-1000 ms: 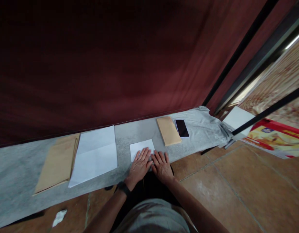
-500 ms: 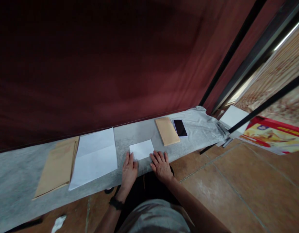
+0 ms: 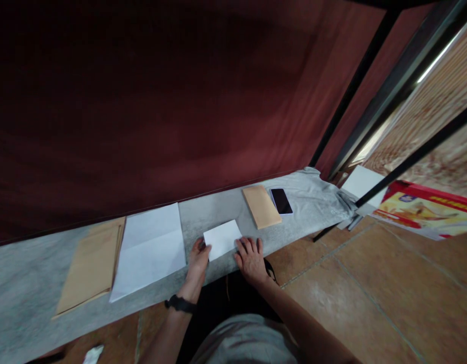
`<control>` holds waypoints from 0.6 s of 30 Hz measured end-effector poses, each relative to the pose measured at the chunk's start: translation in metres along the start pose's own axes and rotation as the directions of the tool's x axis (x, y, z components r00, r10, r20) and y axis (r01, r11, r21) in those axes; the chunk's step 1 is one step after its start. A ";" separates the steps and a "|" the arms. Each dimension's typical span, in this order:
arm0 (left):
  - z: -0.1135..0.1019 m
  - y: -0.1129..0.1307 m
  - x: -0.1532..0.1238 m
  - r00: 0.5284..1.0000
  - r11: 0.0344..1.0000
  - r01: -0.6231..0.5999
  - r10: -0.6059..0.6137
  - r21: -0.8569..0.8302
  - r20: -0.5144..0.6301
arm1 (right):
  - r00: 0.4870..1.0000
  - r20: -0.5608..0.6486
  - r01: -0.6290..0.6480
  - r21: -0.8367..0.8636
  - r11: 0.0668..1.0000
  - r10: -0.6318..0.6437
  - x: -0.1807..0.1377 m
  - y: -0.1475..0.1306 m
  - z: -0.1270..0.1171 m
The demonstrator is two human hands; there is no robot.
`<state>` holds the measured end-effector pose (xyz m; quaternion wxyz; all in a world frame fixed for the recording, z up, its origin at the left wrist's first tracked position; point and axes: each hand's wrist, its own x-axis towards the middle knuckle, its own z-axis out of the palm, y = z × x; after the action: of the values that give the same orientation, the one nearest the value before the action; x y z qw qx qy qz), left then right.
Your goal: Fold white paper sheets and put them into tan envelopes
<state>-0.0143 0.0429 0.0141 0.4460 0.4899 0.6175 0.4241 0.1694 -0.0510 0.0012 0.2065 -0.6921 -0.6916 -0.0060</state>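
Note:
A folded white sheet of paper (image 3: 222, 238) lies before me near the front edge of the narrow grey-covered table. Its left edge is pinched between the thumb and fingers of my left hand (image 3: 197, 260), which wears a black wristband. My right hand (image 3: 251, 259) rests palm down at the paper's right front corner, fingers stretched out and touching it. To the left is a larger stack of white paper (image 3: 152, 247) with a crease across it. Beyond my right hand lies a small pile of brown envelopes (image 3: 261, 206).
Large brown envelopes (image 3: 89, 268) lie at the left. A phone (image 3: 281, 201) sits right of the small brown pile. Dark red cloth (image 3: 161, 111) hangs behind the table. Black poles (image 3: 355, 86) and a red-yellow box (image 3: 426, 210) stand at the right.
My left hand has gone from lying flat on the paper's left front corner to gripping its left edge. The paper has tilted slightly; my right hand stays nearly in place.

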 end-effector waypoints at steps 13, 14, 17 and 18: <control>0.001 0.052 -0.019 0.966 0.937 0.149 -0.070 -0.316 0.249 | 0.984 -0.015 -0.146 0.509 0.848 0.179 0.049 -0.017 -0.028; 0.002 0.049 -0.019 0.962 0.940 0.167 -0.089 -0.299 0.259 | 0.967 0.018 -0.203 0.660 0.723 0.255 0.055 -0.019 -0.028; 0.006 0.036 -0.022 0.935 0.918 0.264 -0.168 -0.297 0.312 | 0.907 0.194 -0.318 0.898 0.304 0.374 0.065 -0.028 -0.023; 0.008 0.032 -0.023 0.926 0.905 0.288 -0.180 -0.312 0.332 | 0.894 0.245 -0.335 0.922 0.195 0.376 0.067 -0.031 -0.020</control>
<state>0.0031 0.0261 0.0456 0.6623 0.3804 0.5118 0.3933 0.1478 0.0053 0.0483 0.5822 -0.5716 -0.3754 0.4397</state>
